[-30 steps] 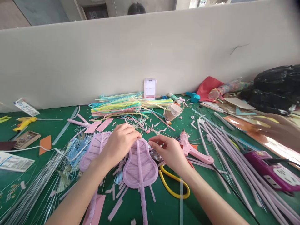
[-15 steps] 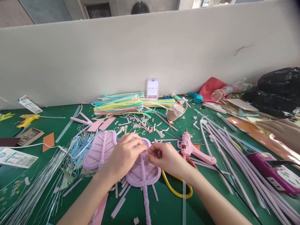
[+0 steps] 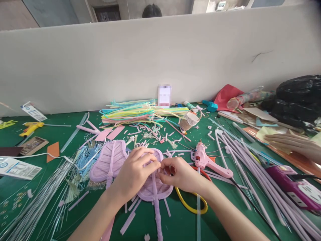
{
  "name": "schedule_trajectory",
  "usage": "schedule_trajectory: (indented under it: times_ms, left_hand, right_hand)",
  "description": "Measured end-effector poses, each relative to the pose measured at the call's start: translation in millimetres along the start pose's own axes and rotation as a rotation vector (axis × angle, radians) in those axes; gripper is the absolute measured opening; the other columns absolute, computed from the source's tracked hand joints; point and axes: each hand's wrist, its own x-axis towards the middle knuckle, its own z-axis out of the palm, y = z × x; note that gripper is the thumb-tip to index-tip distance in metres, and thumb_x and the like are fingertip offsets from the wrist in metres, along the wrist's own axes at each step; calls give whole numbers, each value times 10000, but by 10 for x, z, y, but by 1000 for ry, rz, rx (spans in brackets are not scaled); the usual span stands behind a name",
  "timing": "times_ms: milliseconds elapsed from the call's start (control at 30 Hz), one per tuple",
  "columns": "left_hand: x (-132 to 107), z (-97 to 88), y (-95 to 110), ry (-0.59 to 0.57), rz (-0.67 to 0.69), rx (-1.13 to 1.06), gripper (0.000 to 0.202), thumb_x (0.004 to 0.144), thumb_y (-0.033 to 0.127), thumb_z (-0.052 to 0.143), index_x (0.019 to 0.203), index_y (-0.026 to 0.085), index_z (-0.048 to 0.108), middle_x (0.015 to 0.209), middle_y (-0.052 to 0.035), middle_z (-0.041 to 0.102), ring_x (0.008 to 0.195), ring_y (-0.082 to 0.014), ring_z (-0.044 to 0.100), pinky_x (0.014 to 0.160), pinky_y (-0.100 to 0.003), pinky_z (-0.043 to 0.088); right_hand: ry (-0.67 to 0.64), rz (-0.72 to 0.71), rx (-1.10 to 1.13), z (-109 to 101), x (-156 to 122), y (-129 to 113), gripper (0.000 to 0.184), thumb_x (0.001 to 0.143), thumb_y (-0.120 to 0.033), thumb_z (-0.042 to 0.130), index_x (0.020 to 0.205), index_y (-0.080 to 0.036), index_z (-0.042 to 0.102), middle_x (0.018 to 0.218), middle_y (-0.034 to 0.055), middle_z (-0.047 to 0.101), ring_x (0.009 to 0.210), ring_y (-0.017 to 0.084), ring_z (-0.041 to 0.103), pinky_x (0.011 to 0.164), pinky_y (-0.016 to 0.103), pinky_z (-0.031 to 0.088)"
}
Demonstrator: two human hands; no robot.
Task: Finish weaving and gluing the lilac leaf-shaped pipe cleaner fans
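Note:
A lilac fan [image 3: 145, 194], apparently made of fuzzy stems, lies flat with its wrapped handle toward me. My left hand [image 3: 136, 169] bends over its upper left part, fingers curled and tips pressed together near the middle rib. My right hand [image 3: 175, 172] is closed in a pinch just right of that rib, its fingertips meeting those of the left. Whatever sits between the fingertips is too small or covered to make out. A second lilac fan [image 3: 106, 159] lies just left of my left hand.
A pink glue gun [image 3: 207, 160] and yellow-handled scissors [image 3: 192, 207] lie right of my hands. Bundled lilac stems [image 3: 248, 160] and a purple power strip [image 3: 293, 187] are farther right, near another person's hand [image 3: 291, 142]. Pastel stems [image 3: 130, 113] and a small basket [image 3: 188, 121] stand behind.
My left fingers have slid slightly right and down, closing up against my right fingertips. The other person's hand has shifted left, over a pale yellow sheet. The view has tilted slightly.

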Motion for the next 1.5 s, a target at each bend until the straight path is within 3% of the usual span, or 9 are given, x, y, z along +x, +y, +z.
schedule_trajectory:
  times_ms: [200,533,733,900,1033,1167,1367,1500]
  left_hand:
    - [2,18,10,51,6,19,175,925,83,492,950,167,643,900,-44,657,1035,-209,545,933,-386,449]
    - [-44,63,21,151,-210,59,142,927,116,477,876,182,591,847,-41,631,953,-210,571,831,-376,494]
    - [-66,166,143,192,-427,-131,111,926,170,480,840,202,541,820,-28,624,809,-189,598,706,-327,505]
    - [-55,239,232,204,-559,-365,63,917,223,518,880,203,564,828,-23,658,796,-180,641,710,-302,517]
    - [-64,199,178,192,-619,-426,73,911,235,535,879,206,593,863,-19,675,832,-179,648,741,-300,518]
    - [-79,142,77,201,-576,-366,89,910,239,542,871,204,614,858,-18,666,846,-180,633,745,-308,510]
    - [-86,112,21,169,-357,-161,121,906,173,532,859,205,639,853,-42,649,924,-213,568,800,-366,505]
    - [-93,125,17,160,-284,-118,148,900,129,529,874,212,650,847,-43,646,980,-224,551,846,-392,509]
  right_hand:
    - [-17,-18,-21,36,6,24,136,735,-141,517,625,-184,450,590,-62,399,564,81,358,520,208,285]
    - [203,-27,-27,12,6,-41,152,846,-220,527,719,-167,593,655,-8,592,588,112,468,547,230,345]
    - [370,-42,-10,64,15,-53,179,871,-270,524,727,-182,584,642,4,583,574,126,480,536,244,363]
    - [444,23,112,103,26,-20,239,879,-359,543,763,-169,627,711,36,655,598,141,531,540,252,403]
    - [429,54,185,1,32,38,284,867,-426,577,818,-174,699,763,38,698,629,151,569,545,253,420]
    - [513,53,170,-176,12,54,296,836,-448,621,856,-173,728,878,67,729,744,186,630,593,266,457]
    - [190,41,24,-180,-23,-7,193,848,-350,613,816,-193,720,749,14,697,628,134,555,551,248,401]
    - [77,0,-43,-116,-35,-29,143,853,-279,589,804,-189,688,701,-12,645,600,111,509,555,233,377]
